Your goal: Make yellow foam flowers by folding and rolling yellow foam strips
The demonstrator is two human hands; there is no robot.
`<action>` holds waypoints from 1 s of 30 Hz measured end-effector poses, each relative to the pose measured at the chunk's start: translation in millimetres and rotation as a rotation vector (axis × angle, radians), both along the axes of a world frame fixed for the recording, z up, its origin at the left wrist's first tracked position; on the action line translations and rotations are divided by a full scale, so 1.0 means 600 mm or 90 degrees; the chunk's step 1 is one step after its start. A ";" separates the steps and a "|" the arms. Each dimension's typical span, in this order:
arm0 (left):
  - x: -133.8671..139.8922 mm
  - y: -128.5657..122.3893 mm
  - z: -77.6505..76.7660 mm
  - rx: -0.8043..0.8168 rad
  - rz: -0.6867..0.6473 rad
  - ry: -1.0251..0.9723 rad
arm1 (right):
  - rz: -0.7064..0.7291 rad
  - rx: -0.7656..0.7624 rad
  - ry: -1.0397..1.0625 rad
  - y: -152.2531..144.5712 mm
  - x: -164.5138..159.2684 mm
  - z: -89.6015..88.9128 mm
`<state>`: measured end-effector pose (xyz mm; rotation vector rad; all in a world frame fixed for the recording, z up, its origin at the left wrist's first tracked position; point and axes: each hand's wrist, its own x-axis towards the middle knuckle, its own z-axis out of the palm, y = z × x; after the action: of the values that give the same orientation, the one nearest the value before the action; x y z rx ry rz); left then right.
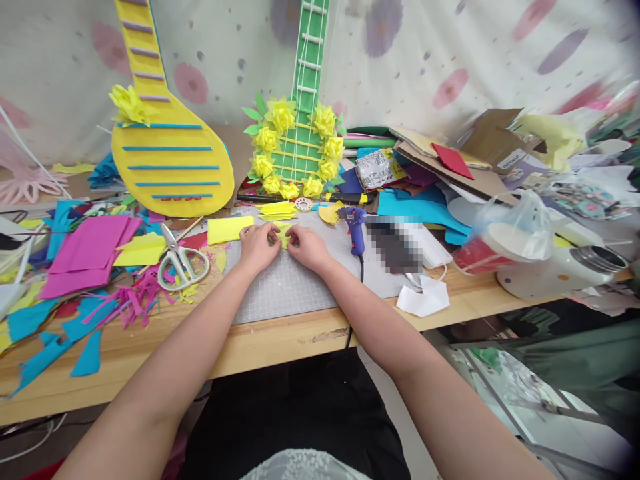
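Pale wooden table (280, 340), dark worn patch (331, 335) on near edge, about middle. Grey gridded cutting mat (280, 293) flat at centre, stopping short of near edge. Left: blue scraps (87, 353), one roughly triangular, on wood towards near edge; magenta fringed strips (133, 293) farther in; pale-handled scissors (183, 273) just left of mat, among scraps, blades pointing far. Right: white spotted vessel (535, 279) with metal-rimmed mouth; red-and-white cup (473, 257) beside it, in clear plastic bag (533, 220).

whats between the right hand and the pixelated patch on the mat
The purple glue gun sits between the right hand and the pixelated patch, with grey mat showing around it, in the head view.
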<state>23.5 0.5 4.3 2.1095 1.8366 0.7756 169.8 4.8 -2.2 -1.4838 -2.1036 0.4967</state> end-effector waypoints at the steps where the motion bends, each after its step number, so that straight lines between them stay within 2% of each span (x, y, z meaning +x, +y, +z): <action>1: 0.000 0.000 0.000 0.000 0.002 0.002 | -0.001 0.004 -0.005 0.000 0.000 0.000; 11: 0.000 0.001 -0.002 0.005 0.001 0.018 | 0.018 -0.008 -0.002 -0.003 0.004 0.009; 18: -0.001 0.003 -0.006 0.021 -0.007 0.023 | -0.007 -0.010 0.004 0.004 -0.002 0.001; 30: -0.001 0.000 -0.003 0.025 -0.031 0.071 | 0.016 0.025 -0.047 -0.001 -0.002 -0.003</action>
<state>23.2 0.3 2.6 2.2555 1.8308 0.7028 168.3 4.2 -3.9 -1.4755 -2.1784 0.4128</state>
